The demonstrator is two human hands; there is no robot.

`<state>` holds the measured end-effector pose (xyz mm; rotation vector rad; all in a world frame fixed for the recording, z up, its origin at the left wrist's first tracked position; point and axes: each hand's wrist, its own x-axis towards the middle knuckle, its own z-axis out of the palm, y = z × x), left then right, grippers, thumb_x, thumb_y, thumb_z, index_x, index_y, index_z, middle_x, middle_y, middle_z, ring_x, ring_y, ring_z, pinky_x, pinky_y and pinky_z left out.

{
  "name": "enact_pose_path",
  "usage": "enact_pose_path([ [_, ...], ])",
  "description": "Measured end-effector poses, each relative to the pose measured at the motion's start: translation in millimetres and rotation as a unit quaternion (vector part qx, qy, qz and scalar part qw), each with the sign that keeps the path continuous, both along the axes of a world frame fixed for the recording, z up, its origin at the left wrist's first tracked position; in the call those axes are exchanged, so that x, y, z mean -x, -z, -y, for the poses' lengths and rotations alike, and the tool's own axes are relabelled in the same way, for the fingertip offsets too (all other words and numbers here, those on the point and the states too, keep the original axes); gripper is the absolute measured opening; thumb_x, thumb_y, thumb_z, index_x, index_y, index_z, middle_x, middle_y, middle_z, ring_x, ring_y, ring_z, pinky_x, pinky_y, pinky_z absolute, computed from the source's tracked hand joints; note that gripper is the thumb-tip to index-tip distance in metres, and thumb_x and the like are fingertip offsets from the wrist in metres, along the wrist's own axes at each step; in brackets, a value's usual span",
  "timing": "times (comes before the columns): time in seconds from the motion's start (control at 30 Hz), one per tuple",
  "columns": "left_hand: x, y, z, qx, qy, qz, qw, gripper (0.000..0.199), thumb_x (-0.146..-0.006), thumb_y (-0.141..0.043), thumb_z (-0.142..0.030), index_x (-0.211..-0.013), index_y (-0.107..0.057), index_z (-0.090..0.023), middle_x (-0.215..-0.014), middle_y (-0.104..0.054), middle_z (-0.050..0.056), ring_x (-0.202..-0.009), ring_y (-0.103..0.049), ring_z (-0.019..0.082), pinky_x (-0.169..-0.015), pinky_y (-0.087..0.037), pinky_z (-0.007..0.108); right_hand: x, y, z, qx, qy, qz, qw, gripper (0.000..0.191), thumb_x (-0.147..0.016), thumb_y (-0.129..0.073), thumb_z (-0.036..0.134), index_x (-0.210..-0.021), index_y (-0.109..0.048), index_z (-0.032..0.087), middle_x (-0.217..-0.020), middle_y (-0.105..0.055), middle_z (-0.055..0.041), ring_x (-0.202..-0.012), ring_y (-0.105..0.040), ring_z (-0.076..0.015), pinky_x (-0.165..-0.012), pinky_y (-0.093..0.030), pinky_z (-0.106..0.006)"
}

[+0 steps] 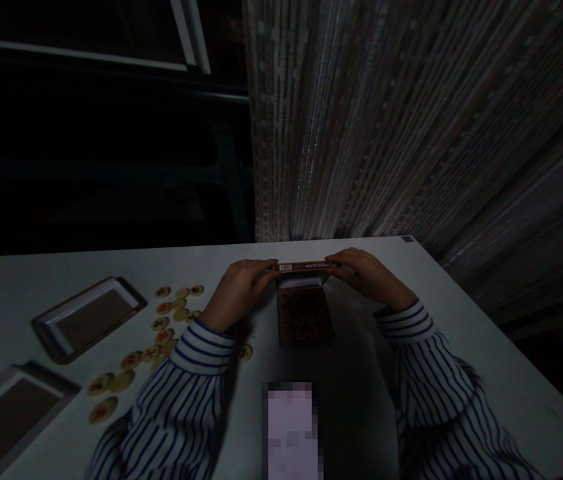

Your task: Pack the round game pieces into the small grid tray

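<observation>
- One view, from the wearer's head, facing forward and down.
- Near: white, flat tabletop (526,400) across the lower half.
- Far right: grey-brown, striped hanging curtain (321,133).

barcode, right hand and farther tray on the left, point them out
Barcode (286,267): head view, middle of its white patch.
Right hand (372,276): head view, back of the hand.
Farther tray (94,320): head view, bare inner bottom.

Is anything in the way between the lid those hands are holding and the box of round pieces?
Nothing visible. The left hand and right hand grip the lid by the box's far edge; loose pieces lie left of the box.
</observation>
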<state>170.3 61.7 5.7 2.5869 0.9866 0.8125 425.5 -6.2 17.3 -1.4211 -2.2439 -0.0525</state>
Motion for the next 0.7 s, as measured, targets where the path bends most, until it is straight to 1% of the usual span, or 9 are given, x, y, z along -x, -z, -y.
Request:
enact_pose_path([
  [0.3, -1.8, -0.3, 0.7, -0.009, -0.003, -0.008, 1.0, 0.038, -0.082, -0.042, -0.04, -0.106, -0.059, -0.016, -0.102, -0.065, 0.009, -0.093, -0.059, 0.021, -0.084, -0.043, 0.035, 0.1, 1.4, -0.1, 0.016, 0.006, 0.012, 1.0, 0.028, -0.082, -0.05, 0.031, -0.105, -0.059, 0.017, -0.099, -0.064, -0.0082, -0.091, -0.058, -0.0195, -0.08, -0.046, -0.035],
  [0.47, -3.1, -0.7, 2.3, -0.006, -0.016, -0.001, 1.0, 0.038, -0.082, -0.044, -0.04, -0.107, -0.058, -0.016, -0.099, -0.065, 0.009, -0.09, -0.06, 0.021, -0.082, -0.044, 0.035, -1.4, 2.3, 0.5, 0.024, 0.008, 0.01, 1.0, 0.028, -0.082, -0.05, 0.031, -0.106, -0.058, 0.019, -0.1, -0.064, -0.0075, -0.091, -0.058, -0.0202, -0.08, -0.046, -0.036],
  [0.7, -4.6, 0.0, 3.9, -0.003, -0.03, 0.002, 1.0, 0.038, -0.081, -0.044, -0.041, -0.107, -0.058, -0.017, -0.096, -0.066, 0.008, -0.086, -0.061, 0.02, -0.08, -0.044, 0.033, -0.7, -1.5, 3.2, 0.047, 0.016, 0.015, 0.999, 0.028, -0.082, -0.049, 0.032, -0.105, -0.059, 0.019, -0.096, -0.065, -0.0068, -0.084, -0.06, -0.0185, -0.075, -0.047, -0.032],
])
